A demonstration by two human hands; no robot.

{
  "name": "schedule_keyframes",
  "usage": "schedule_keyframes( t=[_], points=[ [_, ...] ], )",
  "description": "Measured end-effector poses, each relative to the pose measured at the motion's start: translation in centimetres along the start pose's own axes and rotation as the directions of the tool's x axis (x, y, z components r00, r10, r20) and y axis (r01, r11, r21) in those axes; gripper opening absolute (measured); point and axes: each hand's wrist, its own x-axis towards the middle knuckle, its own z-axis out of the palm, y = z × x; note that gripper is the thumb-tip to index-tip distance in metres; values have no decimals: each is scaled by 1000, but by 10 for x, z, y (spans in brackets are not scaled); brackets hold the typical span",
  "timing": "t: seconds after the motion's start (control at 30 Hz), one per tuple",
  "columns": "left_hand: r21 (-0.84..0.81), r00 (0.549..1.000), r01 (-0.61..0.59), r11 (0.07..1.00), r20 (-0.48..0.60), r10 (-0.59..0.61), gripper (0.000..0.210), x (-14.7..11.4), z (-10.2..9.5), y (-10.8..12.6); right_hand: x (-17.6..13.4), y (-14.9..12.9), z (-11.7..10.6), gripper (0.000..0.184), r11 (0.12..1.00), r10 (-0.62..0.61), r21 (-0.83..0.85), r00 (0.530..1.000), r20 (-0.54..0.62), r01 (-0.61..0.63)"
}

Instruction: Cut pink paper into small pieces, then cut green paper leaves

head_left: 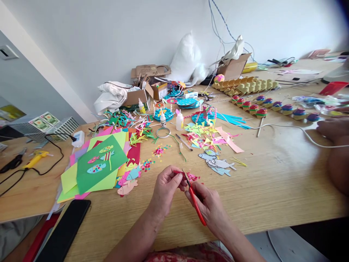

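Note:
In the head view my left hand (167, 185) pinches a small red piece of paper (179, 172) between thumb and fingers. My right hand (209, 200) is closed around red-handled scissors (196, 206), their blades pointing up at the paper. Just beyond the blades lies a little heap of pink and red paper snippets (193, 177). Grey-blue paper fish (218, 164) rest on the table past my right hand. To the left of my left hand are pink, blue and yellow paper fish (128, 187). My fingers partly hide the red piece.
At left, a green sheet (99, 169) carrying decorated fish tops a stack of coloured paper. A black phone (65, 229) lies at the near left edge. Glue bottles (179, 120), paper scraps (201, 134) and egg cartons (245, 86) stand farther back. Another person's hand (334, 127) rests at right.

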Motion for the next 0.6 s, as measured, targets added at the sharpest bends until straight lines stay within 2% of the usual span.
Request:
schedule_keyframes(
  t=[0.27,0.6],
  points=[
    [-8,1000,3,1000,-7,-3,14,1,-1,-1,-1,-1,-3,31,999,11,-46,1000,13,-11],
    [76,1000,-20,997,0,20,16,3,-3,1,-2,4,-4,31,997,15,-79,1000,9,-14]
  ],
)
